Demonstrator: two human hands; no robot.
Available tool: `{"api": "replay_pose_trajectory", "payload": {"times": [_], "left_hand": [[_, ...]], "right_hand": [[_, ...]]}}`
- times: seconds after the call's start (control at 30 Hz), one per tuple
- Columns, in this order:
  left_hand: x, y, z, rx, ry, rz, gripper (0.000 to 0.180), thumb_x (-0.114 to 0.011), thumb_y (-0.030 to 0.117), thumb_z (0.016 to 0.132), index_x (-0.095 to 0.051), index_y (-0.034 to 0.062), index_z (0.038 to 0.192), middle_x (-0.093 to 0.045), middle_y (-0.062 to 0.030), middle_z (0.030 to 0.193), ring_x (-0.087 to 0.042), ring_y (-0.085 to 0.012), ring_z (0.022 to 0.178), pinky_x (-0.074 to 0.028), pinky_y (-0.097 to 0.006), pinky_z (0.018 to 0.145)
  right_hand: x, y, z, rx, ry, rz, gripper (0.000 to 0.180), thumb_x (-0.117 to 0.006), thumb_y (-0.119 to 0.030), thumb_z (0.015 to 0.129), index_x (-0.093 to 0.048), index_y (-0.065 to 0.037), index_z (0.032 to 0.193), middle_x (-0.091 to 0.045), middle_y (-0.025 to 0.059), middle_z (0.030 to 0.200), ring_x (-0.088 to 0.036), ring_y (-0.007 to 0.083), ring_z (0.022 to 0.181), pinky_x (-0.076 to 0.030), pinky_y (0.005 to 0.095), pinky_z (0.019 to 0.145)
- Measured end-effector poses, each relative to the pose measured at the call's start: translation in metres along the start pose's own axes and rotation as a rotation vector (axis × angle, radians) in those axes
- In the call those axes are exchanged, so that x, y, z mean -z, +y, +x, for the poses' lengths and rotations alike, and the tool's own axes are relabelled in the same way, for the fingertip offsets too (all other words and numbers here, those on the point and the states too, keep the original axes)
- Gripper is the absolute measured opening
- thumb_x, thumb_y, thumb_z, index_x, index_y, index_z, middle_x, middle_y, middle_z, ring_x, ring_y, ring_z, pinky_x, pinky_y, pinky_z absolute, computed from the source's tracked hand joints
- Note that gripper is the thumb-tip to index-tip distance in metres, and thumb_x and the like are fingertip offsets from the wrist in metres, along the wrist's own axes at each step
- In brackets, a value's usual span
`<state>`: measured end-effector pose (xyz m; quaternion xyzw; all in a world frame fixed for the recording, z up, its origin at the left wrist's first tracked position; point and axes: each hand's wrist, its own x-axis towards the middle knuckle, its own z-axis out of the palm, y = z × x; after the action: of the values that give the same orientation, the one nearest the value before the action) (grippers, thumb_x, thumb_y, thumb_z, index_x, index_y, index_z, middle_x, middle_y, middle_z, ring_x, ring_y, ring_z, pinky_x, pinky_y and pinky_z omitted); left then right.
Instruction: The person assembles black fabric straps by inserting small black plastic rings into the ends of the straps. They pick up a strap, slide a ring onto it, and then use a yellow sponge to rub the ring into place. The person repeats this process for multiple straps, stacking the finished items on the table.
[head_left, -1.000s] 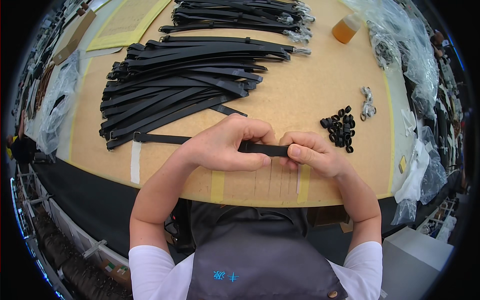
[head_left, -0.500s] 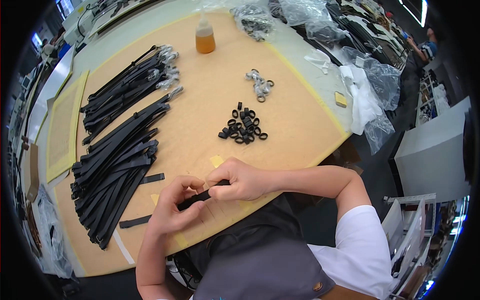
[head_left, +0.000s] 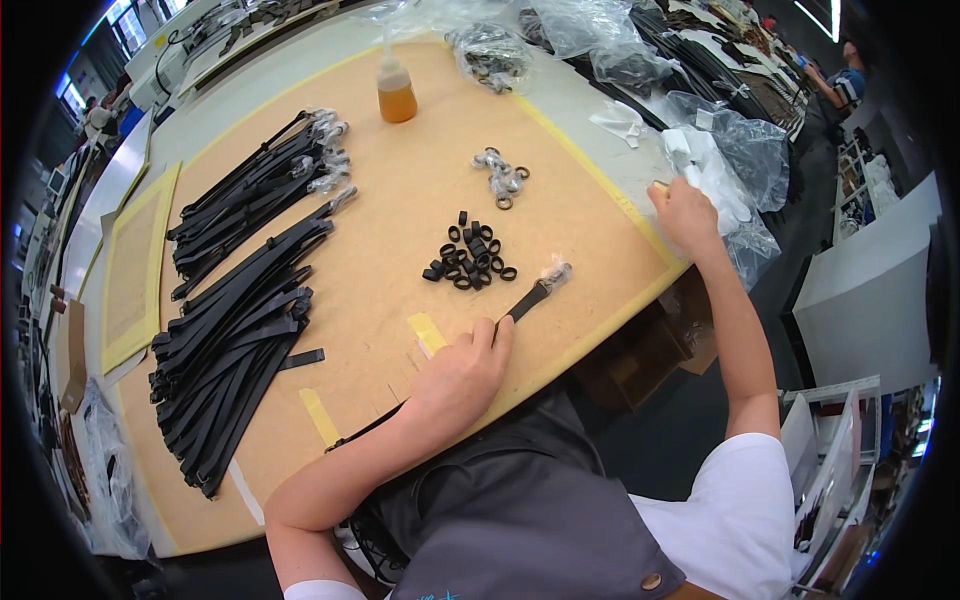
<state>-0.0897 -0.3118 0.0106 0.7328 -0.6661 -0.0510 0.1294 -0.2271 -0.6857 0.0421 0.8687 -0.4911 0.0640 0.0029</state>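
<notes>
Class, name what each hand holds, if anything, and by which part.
Left hand: a black strap, held near its plastic-wrapped end. Right hand: at a small yellow block, mostly hidden; whether gripped, and where, cannot be told.

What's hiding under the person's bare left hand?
A flat black strap pokes out at the left hand's fingertips, with crinkly clear plastic at its end. The hand covers whatever lies beneath the palm, so that part can't be seen.
</notes>
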Motion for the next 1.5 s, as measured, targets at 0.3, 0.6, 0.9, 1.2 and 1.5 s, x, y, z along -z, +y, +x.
{"api": "replay_pose_trajectory", "payload": {"times": [0.3, 0.6, 0.9, 1.2, 1.5], "left_hand": [[-0.006, 0.0, 0.002, 0.041, 0.0, -0.028, 0.062, -0.056, 0.001, 0.082, -0.046, -0.0033, 0.144, -0.051, -0.0166, 0.095, -0.061, -0.0278, 0.065, -0.053, -0.041, 0.054], [-0.007, -0.008, 0.001, 0.038, 0.02, -0.107, 0.065, -0.056, 0.002, 0.081, -0.045, -0.0003, 0.146, -0.052, -0.0155, 0.093, -0.063, -0.0272, 0.063, -0.051, -0.04, 0.055], [-0.008, -0.007, 0.004, 0.031, 0.037, -0.064, 0.06, -0.056, 0.005, 0.083, -0.049, -0.002, 0.143, -0.053, -0.0139, 0.09, -0.062, -0.0236, 0.06, -0.051, -0.035, 0.053], [-0.01, -0.004, 0.003, 0.018, 0.044, 0.04, 0.058, -0.057, 0.009, 0.086, -0.051, -0.0029, 0.142, -0.055, -0.0119, 0.09, -0.062, -0.0191, 0.056, -0.05, -0.031, 0.05], [-0.008, -0.008, 0.004, 0.008, 0.059, 0.009, 0.056, -0.058, 0.009, 0.086, -0.051, -0.0057, 0.14, -0.055, -0.0117, 0.088, -0.062, -0.0198, 0.055, -0.05, -0.031, 0.049]], "right_hand": [[-0.046, 0.029, 0.038, 0.066, 0.076, 0.32, 0.042, -0.074, -0.033, 0.086, -0.062, 0.0, 0.108, -0.07, 0.0146, 0.093, -0.068, 0.0264, 0.087, -0.054, 0.0406, 0.078], [0.026, -0.083, -0.095, 0.509, -0.639, 0.706, 0.016, -0.066, -0.016, 0.092, -0.061, -0.002, 0.094, -0.058, 0.0021, 0.073, -0.055, 0.0092, 0.066, -0.041, 0.0269, 0.058], [-0.005, -0.134, -0.132, 0.792, -0.276, 0.342, 0.019, -0.063, -0.013, 0.093, -0.05, -0.002, 0.103, -0.063, 0.0209, 0.074, -0.066, 0.0403, 0.072, -0.05, 0.0461, 0.062], [-0.003, -0.112, -0.136, 0.705, -0.356, 0.632, 0.016, -0.063, -0.01, 0.095, -0.05, -0.003, 0.101, -0.061, 0.0202, 0.075, -0.063, 0.0415, 0.071, -0.047, 0.0461, 0.06], [-0.011, -0.113, -0.134, 0.732, -0.364, 0.536, 0.019, -0.064, -0.013, 0.094, -0.054, -0.001, 0.104, -0.061, 0.021, 0.078, -0.063, 0.039, 0.071, -0.047, 0.0425, 0.062]]}}
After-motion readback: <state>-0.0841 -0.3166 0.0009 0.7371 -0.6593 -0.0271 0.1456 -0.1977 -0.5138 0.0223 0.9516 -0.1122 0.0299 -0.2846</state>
